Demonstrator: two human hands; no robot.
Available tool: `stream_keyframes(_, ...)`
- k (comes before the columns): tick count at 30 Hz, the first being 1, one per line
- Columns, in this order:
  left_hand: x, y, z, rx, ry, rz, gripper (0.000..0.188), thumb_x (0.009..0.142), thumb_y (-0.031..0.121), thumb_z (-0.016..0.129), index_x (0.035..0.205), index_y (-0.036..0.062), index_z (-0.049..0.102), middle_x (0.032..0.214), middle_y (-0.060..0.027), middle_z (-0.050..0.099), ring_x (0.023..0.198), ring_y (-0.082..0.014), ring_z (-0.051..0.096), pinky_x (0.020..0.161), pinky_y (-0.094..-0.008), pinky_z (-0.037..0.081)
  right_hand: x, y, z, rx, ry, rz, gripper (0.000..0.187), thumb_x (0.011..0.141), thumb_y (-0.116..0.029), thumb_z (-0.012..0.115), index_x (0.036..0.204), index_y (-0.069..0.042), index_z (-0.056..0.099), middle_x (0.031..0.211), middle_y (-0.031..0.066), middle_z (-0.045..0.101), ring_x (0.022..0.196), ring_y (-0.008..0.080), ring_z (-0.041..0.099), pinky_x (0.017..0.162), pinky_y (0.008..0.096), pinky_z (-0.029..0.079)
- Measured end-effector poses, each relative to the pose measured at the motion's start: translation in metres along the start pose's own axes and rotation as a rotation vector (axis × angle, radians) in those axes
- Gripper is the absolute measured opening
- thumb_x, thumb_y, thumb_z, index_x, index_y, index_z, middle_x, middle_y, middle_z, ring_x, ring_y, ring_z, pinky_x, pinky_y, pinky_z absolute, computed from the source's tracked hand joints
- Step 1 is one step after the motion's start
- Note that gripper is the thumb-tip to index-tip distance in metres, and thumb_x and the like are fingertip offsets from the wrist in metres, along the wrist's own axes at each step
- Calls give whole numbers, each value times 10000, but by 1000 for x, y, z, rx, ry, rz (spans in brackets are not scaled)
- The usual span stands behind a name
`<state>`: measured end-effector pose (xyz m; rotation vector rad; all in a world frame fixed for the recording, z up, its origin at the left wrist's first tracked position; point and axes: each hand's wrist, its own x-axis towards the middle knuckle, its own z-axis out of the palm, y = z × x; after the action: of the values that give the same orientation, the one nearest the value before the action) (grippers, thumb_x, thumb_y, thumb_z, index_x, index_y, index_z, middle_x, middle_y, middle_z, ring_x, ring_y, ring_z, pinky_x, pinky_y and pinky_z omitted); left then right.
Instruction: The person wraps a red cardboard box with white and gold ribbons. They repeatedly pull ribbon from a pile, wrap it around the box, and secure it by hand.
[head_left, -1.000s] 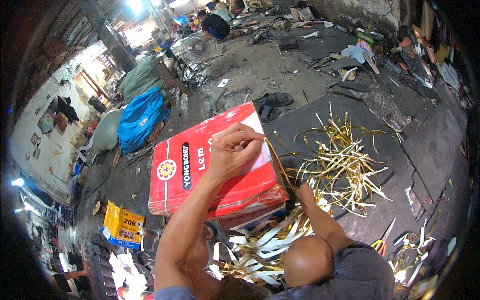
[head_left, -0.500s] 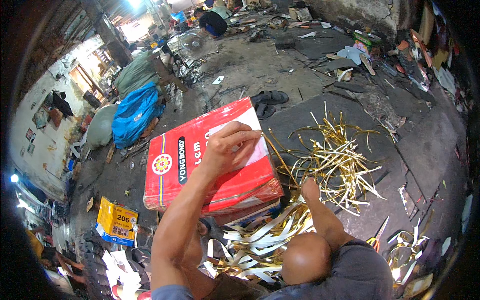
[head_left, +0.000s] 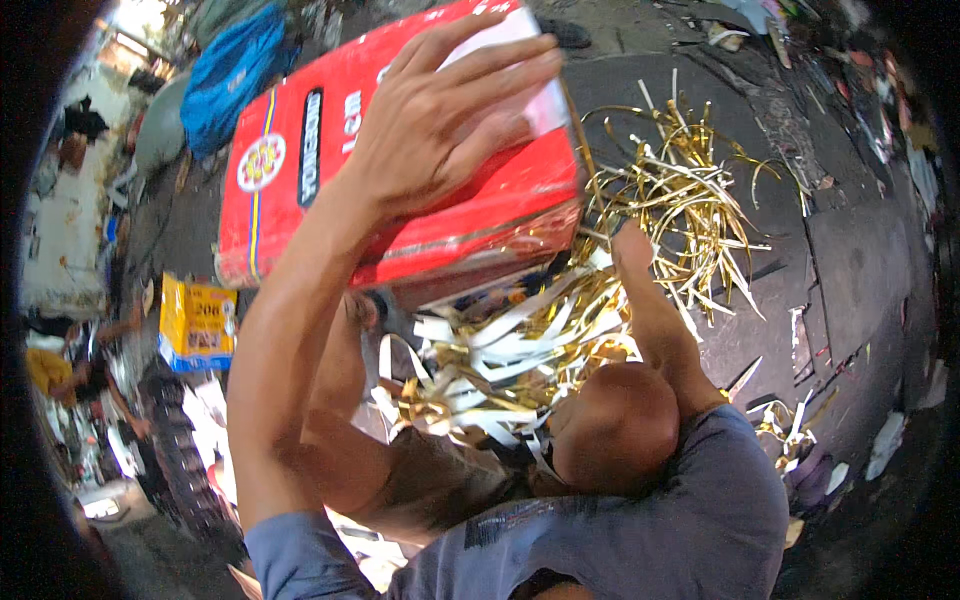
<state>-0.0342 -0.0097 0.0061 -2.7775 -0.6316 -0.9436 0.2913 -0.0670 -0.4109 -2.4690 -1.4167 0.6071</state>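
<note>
A red carton (head_left: pixel 400 150) with a flower emblem lies on its side in front of me. My left hand (head_left: pixel 440 120) is spread over its top, fingers stretched out, with a pale patch (head_left: pixel 515 65) partly beneath them. Along the carton's right edge runs a thin gold strip (head_left: pixel 578 135) toward my right hand (head_left: pixel 632 245). That hand is low beside the carton's near right corner, its fingers hidden from view. Beyond it lies a tangled heap of narrow gold strips (head_left: pixel 690 195). Wider white and gold strips (head_left: pixel 530 340) are piled between the carton and my bare knee.
To the left stands a yellow and blue box (head_left: pixel 197 325). Farther off is a blue plastic bundle (head_left: pixel 235 75). Dark sheets (head_left: pixel 850 260) cover the floor at right, where scissors (head_left: pixel 742 380) and more strip scraps (head_left: pixel 785 435) lie near my right arm.
My left hand has opened from a pinch at the carton's right edge into spread fingers over its top. The whole view has shifted, so the carton sits higher in the picture.
</note>
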Motion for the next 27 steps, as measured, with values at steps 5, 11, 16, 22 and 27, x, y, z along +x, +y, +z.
stream_keyframes(5,-3,9,-8,-70,-95,-143,469,998,358,646,1389,100,664,1499,-162,575,1451,-380,447,1231,-494,323,-27,-32,-25,-256,-102,-207,494,1007,-391,536,1242,44,532,1029,294,736,1002,459,721,876,549,566)
stream_keyframes(11,-22,98,31,-60,253,211,426,855,330,778,1218,125,691,1241,-73,708,1023,-296,693,805,-402,587,60,97,-34,-43,301,-472,211,884,-250,653,907,-52,718,795,136,705,798,363,692,714,513,528)
stream_keyframes(16,-159,171,117,-200,-390,-592,319,849,291,765,1056,58,699,1070,-142,735,972,-337,721,812,-466,589,10,-14,-216,971,849,287,327,977,-324,687,946,0,658,900,145,661,855,253,645,811,402,491)
stream_keyframes(22,-259,170,169,-212,-881,-1112,422,826,313,813,1111,16,723,1049,-209,759,1040,-405,723,885,-515,573,-91,-37,-321,741,1078,-456,166,1018,-195,665,1017,-30,668,923,9,646,816,111,571,766,278,475)
stream_keyframes(27,-121,176,91,-469,-802,-908,516,784,330,877,1168,10,748,1114,-239,750,1054,-406,723,897,-485,564,-203,-124,-311,677,-198,-847,294,980,-153,726,1249,-48,671,1175,57,669,1110,166,645,978,332,524)
